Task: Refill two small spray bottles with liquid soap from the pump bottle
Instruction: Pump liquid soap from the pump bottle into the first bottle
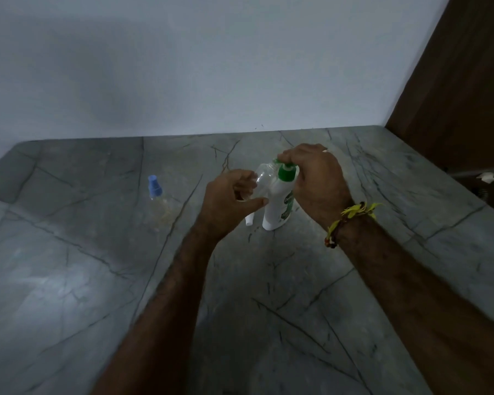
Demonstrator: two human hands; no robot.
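A white pump bottle [278, 203] with a green pump head stands on the grey marble counter [268, 280]. My right hand [315, 178] rests on top of the pump head, fingers curled over it. My left hand [231, 201] holds a small clear spray bottle [264, 178], cap off and tilted, with its mouth up under the green spout. A small white cap [249, 220] lies on the counter just left of the pump bottle's base. A second clear spray bottle with a blue cap [156, 192] stands to the left, apart from both hands.
A pale wall runs along the back of the counter. A dark wooden panel [462, 81] stands at the right, with a small white object [486, 177] near its foot. The counter's right edge drops off beside my right arm.
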